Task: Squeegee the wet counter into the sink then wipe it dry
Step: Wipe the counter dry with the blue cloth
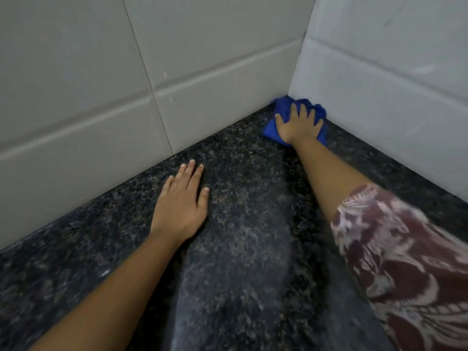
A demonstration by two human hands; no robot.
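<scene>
The step in hand seems to be the drying; no squeegee and no sink are in the frame. The cloth (271,129) is blue and bunched, and it lies in the upper right of the frame, pushed into the corner where the two walls (101,72) meet the counter (240,236). The right hand (300,125) lies on top of it with fingers spread and nearly straight; it presses the cloth down and does not close around it. The left hand (181,203), in the middle left of the frame, rests flat on the counter with fingers straight and holds nothing; I think it supports the reach.

To do this well, I would press with the whole palm so that the cloth touches the stone along both wall edges, because water likes to stay in such a joint; then pull the cloth out of the corner toward the lower part of the frame in overlapping lines. A flatter cloth would cover more. The pale band down the middle of the counter may be damp or only reflection; I cannot tell.
</scene>
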